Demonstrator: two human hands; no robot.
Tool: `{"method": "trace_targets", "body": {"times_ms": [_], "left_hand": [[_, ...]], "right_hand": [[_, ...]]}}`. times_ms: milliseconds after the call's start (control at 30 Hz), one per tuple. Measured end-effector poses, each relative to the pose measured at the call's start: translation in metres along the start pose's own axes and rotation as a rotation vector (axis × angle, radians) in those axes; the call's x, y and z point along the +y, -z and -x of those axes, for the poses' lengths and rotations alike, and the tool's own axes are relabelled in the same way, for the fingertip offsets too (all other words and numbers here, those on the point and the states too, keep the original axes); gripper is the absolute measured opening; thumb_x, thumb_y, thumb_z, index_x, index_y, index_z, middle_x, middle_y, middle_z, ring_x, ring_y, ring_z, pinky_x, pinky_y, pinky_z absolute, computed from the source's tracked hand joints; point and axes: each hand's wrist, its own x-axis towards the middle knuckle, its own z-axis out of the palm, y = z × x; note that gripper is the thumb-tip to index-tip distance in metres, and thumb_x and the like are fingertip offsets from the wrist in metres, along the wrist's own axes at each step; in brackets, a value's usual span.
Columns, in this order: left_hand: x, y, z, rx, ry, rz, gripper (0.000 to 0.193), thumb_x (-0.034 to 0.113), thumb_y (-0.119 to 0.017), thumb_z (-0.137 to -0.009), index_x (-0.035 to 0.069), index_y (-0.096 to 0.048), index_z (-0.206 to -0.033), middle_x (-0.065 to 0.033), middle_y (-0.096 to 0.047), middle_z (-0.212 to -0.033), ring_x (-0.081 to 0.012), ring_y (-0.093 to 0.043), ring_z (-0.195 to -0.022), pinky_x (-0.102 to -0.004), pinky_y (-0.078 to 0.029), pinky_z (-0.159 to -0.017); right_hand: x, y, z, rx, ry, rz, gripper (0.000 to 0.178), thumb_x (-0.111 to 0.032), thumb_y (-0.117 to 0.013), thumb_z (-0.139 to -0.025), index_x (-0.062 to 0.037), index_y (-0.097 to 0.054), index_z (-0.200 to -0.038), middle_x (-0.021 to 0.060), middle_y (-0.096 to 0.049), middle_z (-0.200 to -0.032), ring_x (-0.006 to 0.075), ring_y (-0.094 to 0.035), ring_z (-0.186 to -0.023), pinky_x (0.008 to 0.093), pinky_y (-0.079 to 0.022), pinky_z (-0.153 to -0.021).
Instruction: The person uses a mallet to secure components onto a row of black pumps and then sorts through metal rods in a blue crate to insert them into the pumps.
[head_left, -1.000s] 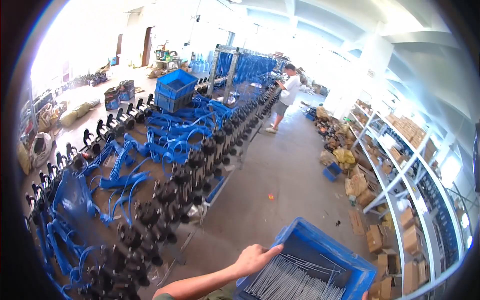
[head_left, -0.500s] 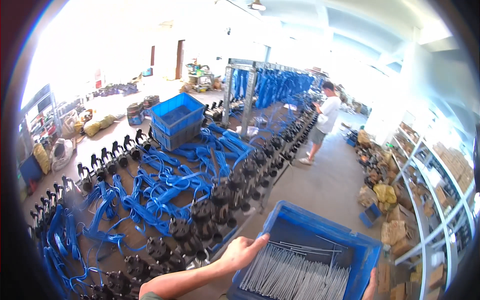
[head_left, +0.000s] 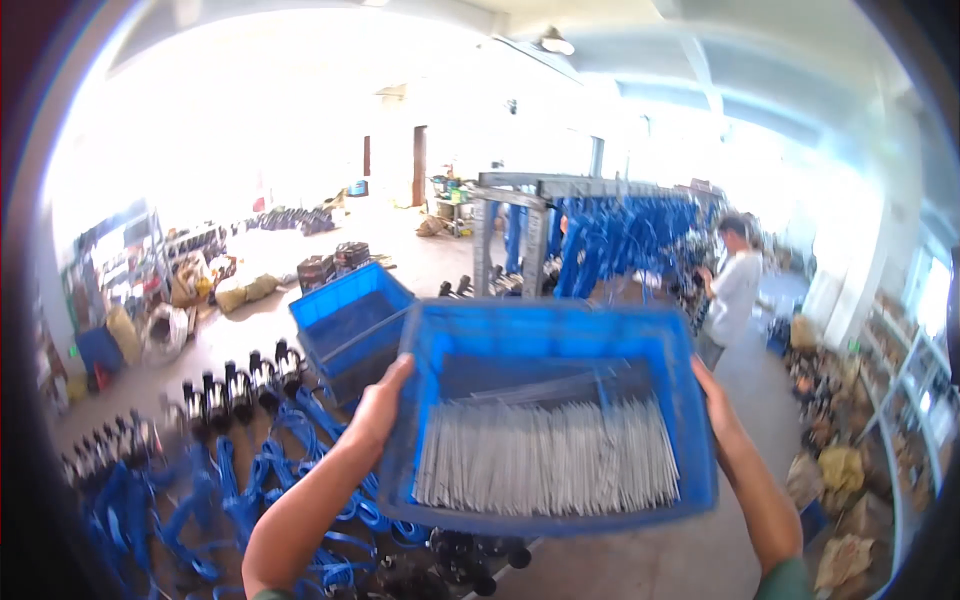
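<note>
A blue plastic bin (head_left: 560,522) is held up in front of me, over the edge of the worktable. My left hand (head_left: 384,398) grips its left side, and my right hand (head_left: 716,400) has hold of the right side. Many thin grey metal rods (head_left: 545,455) lie side by side along the near part of the bin, with a few loose ones across the dark floor behind them. The fingers of both hands are partly hidden by the bin walls.
Left of the bin stand stacked crates (head_left: 345,325), a blue one on top. Blue cable bundles (head_left: 240,490) and black machine parts (head_left: 235,390) cover the table. A cable rack (head_left: 620,235) stands beyond. A person (head_left: 735,285) works at right, near shelving (head_left: 905,400) and piled sacks (head_left: 843,470).
The blue bin has risen and moved left, now covering part of the table and crates. My right hand has come fully into view. The whole view has turned left and tipped up.
</note>
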Motion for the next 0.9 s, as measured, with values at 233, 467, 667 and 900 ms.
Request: {"method": "trace_targets", "body": {"times_ms": [233,467,667,900], "left_hand": [[0.018,0.027,-0.204,0.185,-0.099,-0.019,0.068,0.064,-0.054,-0.096,0.004,-0.066,-0.126,-0.0121,-0.072,-0.114,-0.0207,-0.07,-0.097,-0.0362,-0.056,-0.089],[-0.072,0.08,-0.341,0.612,-0.066,-0.142,0.079,0.069,-0.059,-0.091,-0.003,-0.067,-0.124,-0.0126,-0.072,-0.109,-0.0251,-0.068,-0.095,-0.0392,-0.054,-0.088],[-0.145,0.05,-0.36,0.892,0.18,-0.318,0.075,0.072,-0.057,-0.09,-0.001,-0.072,-0.097,-0.0094,-0.071,-0.085,-0.0221,-0.067,-0.074,-0.035,-0.056,-0.069],[-0.294,0.029,-0.33,0.915,0.461,-0.186,0.076,0.07,-0.057,-0.092,-0.002,-0.069,-0.113,-0.0097,-0.071,-0.097,-0.0223,-0.067,-0.086,-0.0358,-0.055,-0.082]], "right_hand": [[0.069,-0.079,-0.357,-0.366,-0.123,0.13,0.062,-0.059,-0.057,-0.097,-0.0064,-0.068,-0.127,0.0047,-0.071,-0.106,0.0157,-0.065,-0.092,0.0309,-0.051,-0.083],[0.264,-0.15,-0.564,-0.384,-0.151,0.174,0.085,-0.071,-0.062,-0.087,0.0081,-0.07,-0.116,0.0185,-0.071,-0.115,0.0271,-0.065,-0.11,0.0376,-0.048,-0.093],[0.388,-0.139,-0.615,-0.532,-0.46,0.343,0.072,-0.062,-0.057,-0.096,0.0055,-0.071,-0.116,0.0155,-0.071,-0.113,0.0235,-0.065,-0.104,0.033,-0.048,-0.092],[0.447,-0.063,-0.592,-0.528,-0.755,0.561,0.097,-0.075,-0.053,-0.088,0.0177,-0.067,-0.113,0.0288,-0.07,-0.114,0.0368,-0.066,-0.112,0.0405,-0.049,-0.096]]}}
